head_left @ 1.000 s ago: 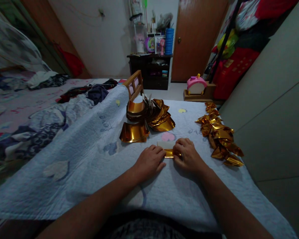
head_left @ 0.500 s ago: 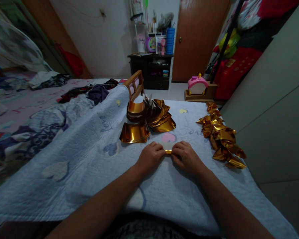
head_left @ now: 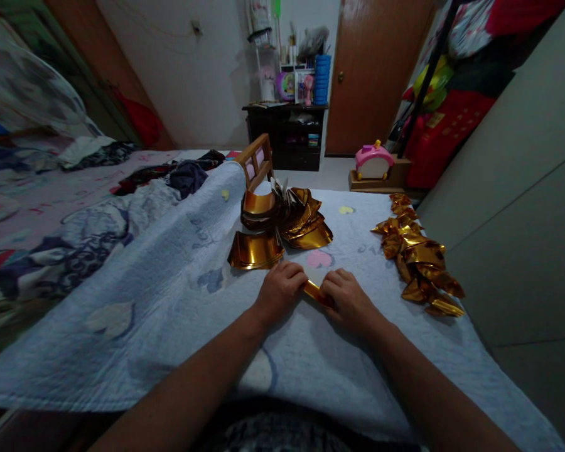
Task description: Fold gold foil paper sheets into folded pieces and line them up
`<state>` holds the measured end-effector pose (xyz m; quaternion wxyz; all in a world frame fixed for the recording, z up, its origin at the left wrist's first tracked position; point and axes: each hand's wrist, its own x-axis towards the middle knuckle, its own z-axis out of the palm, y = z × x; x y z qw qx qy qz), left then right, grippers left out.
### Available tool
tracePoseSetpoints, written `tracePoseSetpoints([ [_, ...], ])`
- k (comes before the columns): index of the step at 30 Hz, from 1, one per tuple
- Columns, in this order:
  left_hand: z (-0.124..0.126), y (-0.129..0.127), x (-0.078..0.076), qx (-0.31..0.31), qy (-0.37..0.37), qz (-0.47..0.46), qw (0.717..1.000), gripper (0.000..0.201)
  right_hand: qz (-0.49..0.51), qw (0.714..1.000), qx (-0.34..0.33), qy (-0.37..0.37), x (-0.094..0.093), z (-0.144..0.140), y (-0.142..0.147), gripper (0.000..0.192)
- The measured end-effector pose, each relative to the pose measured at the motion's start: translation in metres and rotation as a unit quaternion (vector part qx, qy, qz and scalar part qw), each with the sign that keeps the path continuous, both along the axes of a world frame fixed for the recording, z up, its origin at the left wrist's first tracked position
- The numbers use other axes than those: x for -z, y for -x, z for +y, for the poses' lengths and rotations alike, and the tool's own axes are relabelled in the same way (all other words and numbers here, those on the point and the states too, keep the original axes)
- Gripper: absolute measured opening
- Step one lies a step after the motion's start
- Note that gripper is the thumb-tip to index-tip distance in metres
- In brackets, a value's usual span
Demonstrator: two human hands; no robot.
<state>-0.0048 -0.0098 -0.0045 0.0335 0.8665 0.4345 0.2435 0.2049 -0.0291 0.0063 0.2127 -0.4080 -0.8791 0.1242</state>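
Two hands pinch one gold paper strip (head_left: 316, 292) on the blue quilt (head_left: 169, 314): my left hand (head_left: 279, 290) and right hand (head_left: 347, 301) hold its ends, just below the gold sheet stack (head_left: 255, 249). It looks thin, light, slippery and easily creased, so I grip the edges.

Gold foil sheet (head_left: 314, 290), folded narrow; tilted, pinched between both hands on quilt.

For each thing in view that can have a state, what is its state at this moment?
Left hand: closed on the gold paper strip.
Right hand: pressing the same strip.
Gold paper strip: folded, tilted, on the blanket.
Gold sheets: stacked, curled, unfolded.
Folded gold pieces: finished, piled at right.
Door: shut.
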Motion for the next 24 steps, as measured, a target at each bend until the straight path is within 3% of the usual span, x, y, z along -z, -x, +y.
tracePoseSetpoints([
  [4, 0.0, 0.002, 0.001, -0.01, 0.043, 0.026, 0.999, 0.016, -0.011, 0.999, -0.033, 0.024, 0.002, -0.003, 0.004, 0.007],
  [8, 0.002, 0.009, -0.001, 0.031, 0.082, 0.027, 0.996, 0.021, -0.011, 0.998, -0.04, 0.042, 0.002, -0.002, 0.003, 0.009],
  [13, -0.012, 0.009, -0.013, 0.075, 0.1, -0.008, 0.992, 0.035, -0.002, 0.998, -0.037, 0.059, 0.0, -0.001, 0.0, 0.011],
  [18, -0.027, -0.003, -0.015, 0.129, 0.214, -0.085, 0.965, 0.016, 0.008, 0.997, -0.044, 0.068, 0.002, 0.001, -0.003, 0.01],
  [24, -0.024, -0.01, -0.003, 0.097, 0.206, -0.086, 0.97, 0.006, 0.021, 0.994, -0.048, 0.094, 0.005, 0.003, -0.011, 0.009],
])
